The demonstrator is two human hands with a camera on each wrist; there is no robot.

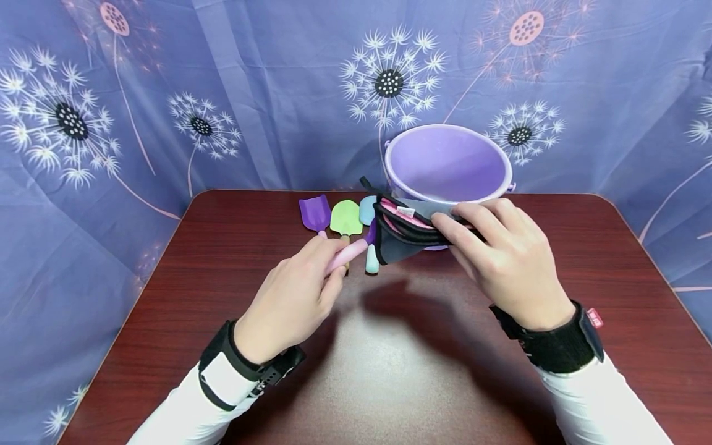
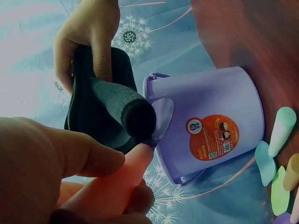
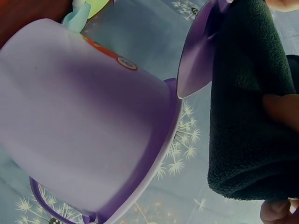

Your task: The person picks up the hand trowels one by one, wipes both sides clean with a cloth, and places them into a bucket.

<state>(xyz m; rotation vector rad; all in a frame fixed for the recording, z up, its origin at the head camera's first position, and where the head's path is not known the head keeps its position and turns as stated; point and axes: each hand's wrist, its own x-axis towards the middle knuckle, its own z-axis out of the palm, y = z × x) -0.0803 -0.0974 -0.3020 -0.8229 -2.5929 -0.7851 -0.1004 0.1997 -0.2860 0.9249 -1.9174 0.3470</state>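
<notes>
My left hand (image 1: pixel 295 296) grips the pink handle of a toy shovel (image 1: pixel 349 254). Its purple blade is partly covered by a folded dark grey cloth (image 1: pixel 408 247) with black edging and a white tag. My right hand (image 1: pixel 497 259) pinches that cloth, fingers on top and thumb beneath, in front of the bucket. In the right wrist view the purple blade (image 3: pixel 196 56) sticks out beside the cloth (image 3: pixel 247 116); whether they touch is hard to tell. On the table lie a purple shovel (image 1: pixel 315 213), a green shovel (image 1: pixel 346 217) and a light blue shovel (image 1: pixel 371 259).
A light purple bucket (image 1: pixel 394 179) stands upright at the table's back edge, behind my right hand, with an orange label (image 2: pixel 215 137) on its side. The dark red wooden table (image 1: pixel 183 296) meets a blue dandelion-print curtain (image 1: pixel 289 93) at the back.
</notes>
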